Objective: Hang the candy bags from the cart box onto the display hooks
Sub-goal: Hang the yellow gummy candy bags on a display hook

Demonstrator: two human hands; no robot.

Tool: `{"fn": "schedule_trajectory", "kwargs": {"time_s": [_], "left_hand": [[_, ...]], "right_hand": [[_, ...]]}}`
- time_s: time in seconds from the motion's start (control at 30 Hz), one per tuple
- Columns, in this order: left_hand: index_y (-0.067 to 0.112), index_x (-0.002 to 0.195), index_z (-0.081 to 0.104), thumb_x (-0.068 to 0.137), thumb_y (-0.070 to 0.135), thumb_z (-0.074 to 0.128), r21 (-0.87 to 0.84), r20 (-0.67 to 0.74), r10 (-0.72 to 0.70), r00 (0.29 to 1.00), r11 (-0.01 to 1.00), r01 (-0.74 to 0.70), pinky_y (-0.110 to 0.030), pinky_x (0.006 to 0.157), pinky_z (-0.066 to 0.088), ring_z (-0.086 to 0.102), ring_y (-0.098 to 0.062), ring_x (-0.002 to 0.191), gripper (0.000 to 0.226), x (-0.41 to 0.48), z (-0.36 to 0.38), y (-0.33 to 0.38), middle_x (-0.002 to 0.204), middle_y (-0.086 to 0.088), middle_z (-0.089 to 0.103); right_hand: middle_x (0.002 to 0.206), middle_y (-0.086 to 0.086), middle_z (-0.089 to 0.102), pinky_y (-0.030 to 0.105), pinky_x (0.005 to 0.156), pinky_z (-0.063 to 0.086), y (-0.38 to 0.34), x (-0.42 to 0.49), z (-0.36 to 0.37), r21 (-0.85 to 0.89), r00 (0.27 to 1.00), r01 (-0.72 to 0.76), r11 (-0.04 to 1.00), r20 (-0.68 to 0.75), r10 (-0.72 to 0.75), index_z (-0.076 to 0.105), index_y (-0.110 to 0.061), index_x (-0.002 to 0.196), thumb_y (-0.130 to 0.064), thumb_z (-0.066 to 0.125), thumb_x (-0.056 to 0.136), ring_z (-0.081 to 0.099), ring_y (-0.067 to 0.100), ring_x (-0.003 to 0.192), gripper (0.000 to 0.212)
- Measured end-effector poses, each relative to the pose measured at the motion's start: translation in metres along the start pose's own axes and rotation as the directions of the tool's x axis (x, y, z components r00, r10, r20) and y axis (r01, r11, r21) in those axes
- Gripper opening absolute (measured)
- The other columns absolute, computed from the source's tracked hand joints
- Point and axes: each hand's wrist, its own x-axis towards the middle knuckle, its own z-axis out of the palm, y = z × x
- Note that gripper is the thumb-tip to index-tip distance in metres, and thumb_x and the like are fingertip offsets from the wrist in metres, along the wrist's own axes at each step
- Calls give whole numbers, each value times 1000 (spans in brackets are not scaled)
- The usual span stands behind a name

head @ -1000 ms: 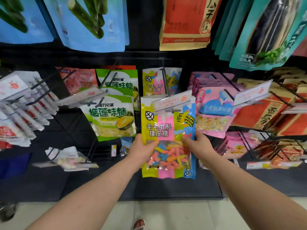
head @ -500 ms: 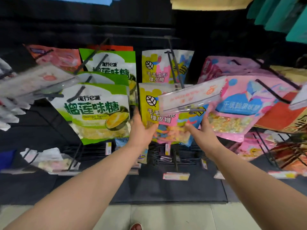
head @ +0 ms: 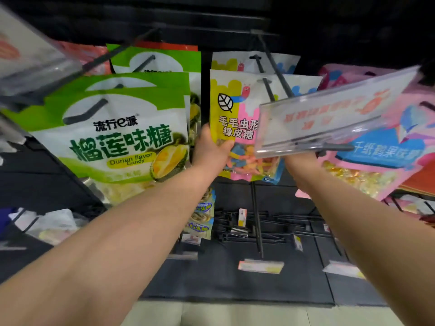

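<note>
Bag of gummies point(head: 231, 102) pinched in left grip point(head: 210, 150); right grip point(head: 300, 162) unclear behind tag point(head: 329, 118).

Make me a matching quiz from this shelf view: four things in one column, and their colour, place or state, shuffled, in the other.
Things:
1. durian candy bag
2. gummy worm bag
3. price label holder
4. pink candy bag

Descriptions:
A. clear plastic
B. gripped by the left hand
C. farthest right of the four
D. green and white

Pairs: 1-D, 2-B, 3-A, 4-C.
</note>
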Motion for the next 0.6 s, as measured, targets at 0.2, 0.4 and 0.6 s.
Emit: {"fn": "schedule_trajectory", "kwargs": {"time_s": [0.2,0.4,0.6], "left_hand": [[19,139,43,95,28,55,-23,26,0,1000,1000,0,-20,89,30,39,-6,103,47,6,3,3,117,12,42],[26,146,32,76,52,59,89,44,-37,998,995,33,-39,104,43,51,-22,122,80,-13,-5,9,138,3,51],[15,140,38,79,47,64,456,233,13,972,882,-121,-45,100,45,50,-34,121,74,-86,-22,31,134,-15,48]], "right_hand": [[74,-7,45,20,55,33,0,8,1,-32,1000,21,999,4,-21,47,-18,100,-23,52,95,41,7,64,8],[121,4,57,26,84,38,-6,-20,-9,-192,999,39,981,-7,-41,44,-10,135,-30,56,94,54,26,112,48],[137,16,47,40,101,39,-5,-81,-24,-620,974,214,755,197,-115,39,-9,137,-36,54,94,45,34,127,54]]}}
